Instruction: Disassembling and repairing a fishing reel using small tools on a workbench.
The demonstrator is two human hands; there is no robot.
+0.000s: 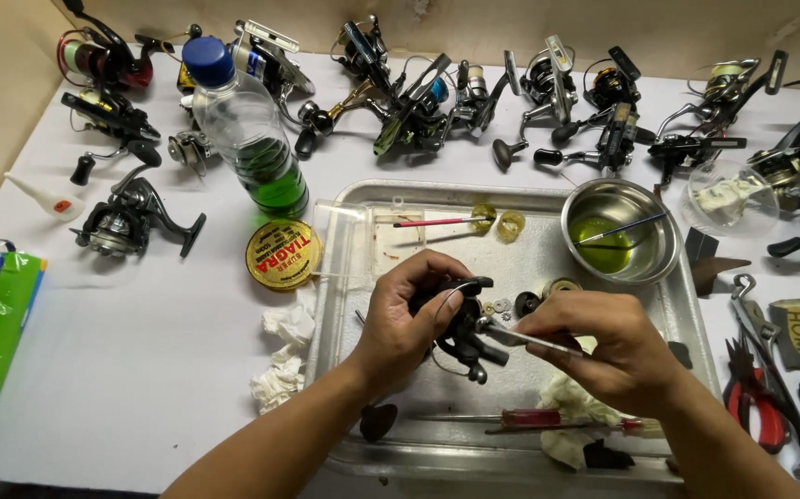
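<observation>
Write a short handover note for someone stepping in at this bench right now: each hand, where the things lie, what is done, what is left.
Left hand: grips the black fishing reel body above the metal tray.
Right hand: holds a thin silver tool, its tip at the reel.
Small loose reel parts lie on the tray, near a steel bowl of green liquid. Two red-handled screwdrivers lie at the tray's front.
Done: reel partly taken apart, judging by the loose parts.
Left: the work at the reel body; the loose parts remain off it.

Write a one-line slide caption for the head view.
Left hand grips a black spinning reel body over a metal tray; right hand applies tweezers.
</observation>
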